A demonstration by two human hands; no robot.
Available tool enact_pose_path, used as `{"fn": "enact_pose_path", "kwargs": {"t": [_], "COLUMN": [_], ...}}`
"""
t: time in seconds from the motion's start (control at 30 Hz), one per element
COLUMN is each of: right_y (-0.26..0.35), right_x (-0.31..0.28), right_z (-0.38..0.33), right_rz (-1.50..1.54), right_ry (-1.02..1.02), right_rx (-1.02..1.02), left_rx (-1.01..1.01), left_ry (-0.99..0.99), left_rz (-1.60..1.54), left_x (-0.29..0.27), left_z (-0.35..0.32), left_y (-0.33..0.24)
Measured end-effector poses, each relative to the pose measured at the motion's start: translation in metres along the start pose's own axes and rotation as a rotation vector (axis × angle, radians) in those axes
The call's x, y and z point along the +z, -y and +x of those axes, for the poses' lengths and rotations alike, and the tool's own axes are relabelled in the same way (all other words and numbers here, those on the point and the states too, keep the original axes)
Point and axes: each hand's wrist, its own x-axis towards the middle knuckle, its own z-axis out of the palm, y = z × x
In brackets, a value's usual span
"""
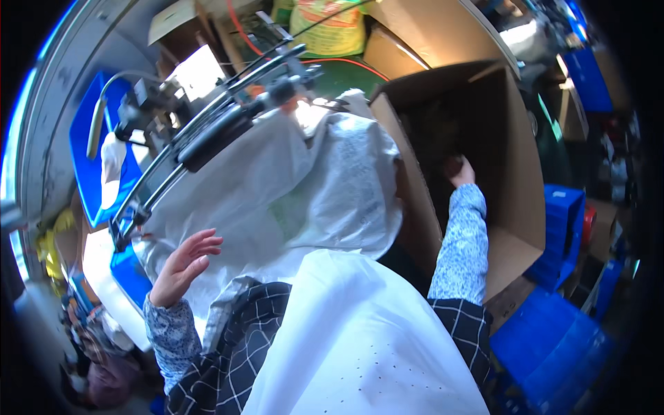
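Note:
My right hand (pixel 462 173) reaches down into a deep cardboard box (pixel 520 200). Its fingers fade into the box's shadow, so their shape and anything in them cannot be made out. What lies at the bottom of the box is too dark to name. On the other side, my left hand (pixel 183 268) hovers with fingers stretched and nothing in it. Below it and to its right spreads a whitish woven sheet (pixel 349 176), draped over the work surface beside the box. A smooth white cloth (pixel 360 325) lies over my front.
A machine with metal rods and a black cylinder (pixel 216 140) stands at left above the sheet. A blue bin (pixel 84 138) sits beyond it. A yellow sack (pixel 328 31) is at the back. Blue crates (pixel 564 228) and a blue box (pixel 550 346) stand right of the cardboard box.

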Motion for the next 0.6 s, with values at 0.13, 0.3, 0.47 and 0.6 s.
{"fn": "enact_pose_path", "kwargs": {"t": [0.13, 0.3, 0.47, 0.6], "right_y": [0.035, 0.044, 0.020, -0.044], "right_x": [0.029, 0.098, 0.203, 0.272], "right_z": [-0.075, -0.159, -0.237, -0.350], "right_rz": [-0.031, -0.169, -0.328, -0.581], "right_ry": [0.224, 0.424, 0.678, 0.960], "right_rx": [-0.156, -0.313, -0.453, -0.691], "left_rx": [0.013, 0.082, 0.073, -0.179], "left_ry": [-0.217, -0.882, -1.757, -1.772], "left_rz": [-0.122, -0.680, -1.196, -1.046], "left_x": [-0.048, -0.091, -0.070, -0.062], "left_z": [-0.075, -0.205, -0.309, -0.308], "left_y": [0.065, 0.222, 0.421, 0.488]}}
